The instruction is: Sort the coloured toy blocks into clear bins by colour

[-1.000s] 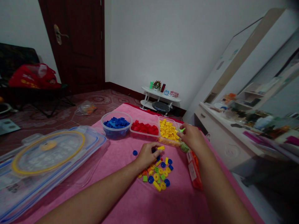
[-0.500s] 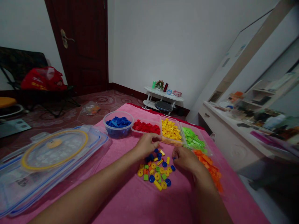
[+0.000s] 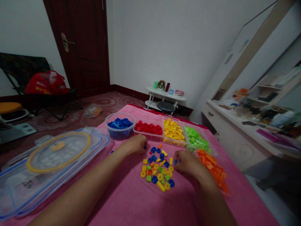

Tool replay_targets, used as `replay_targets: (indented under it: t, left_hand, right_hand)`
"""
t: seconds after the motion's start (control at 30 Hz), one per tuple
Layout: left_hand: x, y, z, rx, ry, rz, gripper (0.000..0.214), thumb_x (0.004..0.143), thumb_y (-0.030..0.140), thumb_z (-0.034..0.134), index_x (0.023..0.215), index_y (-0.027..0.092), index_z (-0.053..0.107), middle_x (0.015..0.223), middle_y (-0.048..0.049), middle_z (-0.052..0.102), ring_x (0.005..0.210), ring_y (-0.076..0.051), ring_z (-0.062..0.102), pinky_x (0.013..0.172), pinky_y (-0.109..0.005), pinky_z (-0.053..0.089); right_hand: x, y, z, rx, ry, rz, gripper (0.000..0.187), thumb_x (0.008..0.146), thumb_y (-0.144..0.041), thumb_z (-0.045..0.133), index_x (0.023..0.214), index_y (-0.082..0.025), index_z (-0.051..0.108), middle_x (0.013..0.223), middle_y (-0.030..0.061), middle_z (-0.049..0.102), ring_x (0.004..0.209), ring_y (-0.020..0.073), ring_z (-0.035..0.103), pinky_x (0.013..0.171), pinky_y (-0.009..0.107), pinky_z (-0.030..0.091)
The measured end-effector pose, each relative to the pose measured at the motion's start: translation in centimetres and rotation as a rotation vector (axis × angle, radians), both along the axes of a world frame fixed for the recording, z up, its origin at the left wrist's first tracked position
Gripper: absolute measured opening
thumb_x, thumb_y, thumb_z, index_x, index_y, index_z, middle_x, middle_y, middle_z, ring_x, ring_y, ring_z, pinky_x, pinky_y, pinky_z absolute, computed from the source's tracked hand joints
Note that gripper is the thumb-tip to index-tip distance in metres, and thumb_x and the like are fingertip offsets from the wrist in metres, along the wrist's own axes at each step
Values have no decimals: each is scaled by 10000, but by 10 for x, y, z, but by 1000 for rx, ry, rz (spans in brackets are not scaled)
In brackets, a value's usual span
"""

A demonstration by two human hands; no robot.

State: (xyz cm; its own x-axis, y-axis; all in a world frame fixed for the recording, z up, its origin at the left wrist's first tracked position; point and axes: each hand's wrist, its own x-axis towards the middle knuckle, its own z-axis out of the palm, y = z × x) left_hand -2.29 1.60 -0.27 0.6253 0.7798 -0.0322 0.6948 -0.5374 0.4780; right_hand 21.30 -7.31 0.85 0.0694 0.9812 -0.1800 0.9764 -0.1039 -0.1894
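Note:
My left hand [image 3: 136, 144] is closed in a pinch, with a small dark blue building brick [image 3: 145, 147] showing at its fingertips, just in front of the tub of red bricks. To the right of the loose pile, my right hand [image 3: 186, 161] is curled, and a bit of a blue brick [image 3: 175, 162] peeks out at its fingers. Between the hands lie mixed loose pieces: blue wheels [image 3: 154, 180], yellow wheels [image 3: 160, 177], green bricks [image 3: 149, 178], a long yellow brick [image 3: 161, 186] and several others. Part of a blue piece [image 3: 112, 152] shows beside my left forearm.
Behind the pile stand a round tub of blue bricks [image 3: 120, 123] and boxes of red [image 3: 148, 127], yellow [image 3: 173, 130] and green bricks [image 3: 197, 138]. Orange bricks [image 3: 213, 168] sit at the right. Clear lids [image 3: 58, 153] are stacked on the left of the pink cloth [image 3: 131, 201].
My left hand has drawn back leftward from the pile with a dark blue brick, uncovering several blue pieces. My right hand stays almost in place.

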Motion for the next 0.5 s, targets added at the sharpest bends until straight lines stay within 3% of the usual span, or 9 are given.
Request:
replay_targets:
  t: [0.07, 0.17, 0.23, 0.3, 0.37, 0.43, 0.5]
  left_hand:
    - [10, -2, -1, -228, -324, 41, 178, 652, 172, 637, 825, 138, 661, 710, -33, 646, 625, -142, 590, 560, -218, 451]
    - [30, -13, -2, -816, -796, 99, 320, 751, 393, 614, 952, 145, 595, 755, -22, 615, 582, -111, 588, 494, -186, 449]
    - [43, -21, -7, -1230, -1009, 89, 442, 790, 533, 548, 981, 135, 574, 778, -42, 610, 583, -121, 609, 449, -171, 433]
    - [50, -26, -15, -1504, -1138, 71, 472, 821, 558, 508, 958, 111, 571, 742, -54, 603, 542, -111, 595, 405, -149, 396]
    - [52, -26, -21, -1606, -1214, 91, 373, 854, 465, 521, 911, 99, 562, 679, -35, 573, 455, -63, 514, 356, -114, 319]
    - [49, -21, -21, -1598, -1238, 148, 235, 864, 335, 543, 871, 100, 549, 632, -4, 524, 400, -25, 414, 321, -91, 230]
    - [40, -11, -10, -1518, -1248, 202, 134, 852, 237, 552, 837, 104, 539, 613, 14, 487, 384, -14, 356, 305, -86, 175]
  right_hand:
    - [-6, 1, 11, 119, 35, 2, 178, 650, -190, 611, 821, -193, 657, 719, 18, 643, 650, 147, 568, 527, 227, 313]
    - [-23, 1, 25, 323, 152, 0, 232, 725, -248, 585, 938, -198, 664, 688, 7, 626, 612, 143, 547, 543, 236, 332]
    - [-36, -1, 32, 412, 261, 18, 261, 753, -285, 585, 986, -196, 663, 710, 9, 637, 623, 144, 559, 571, 238, 365]
    - [-45, -4, 37, 455, 348, 39, 275, 762, -318, 598, 998, -196, 670, 737, 17, 656, 651, 149, 580, 608, 241, 394]
    - [-49, -6, 39, 491, 377, 42, 266, 768, -349, 606, 972, -197, 683, 729, 20, 665, 652, 155, 592, 617, 248, 407]
    - [-48, -7, 40, 533, 378, 54, 238, 787, -363, 589, 922, -199, 696, 725, 24, 674, 635, 156, 595, 609, 254, 409]
    - [-44, -7, 40, 572, 380, 73, 211, 805, -342, 566, 888, -206, 704, 757, 25, 690, 635, 152, 599, 601, 254, 410]
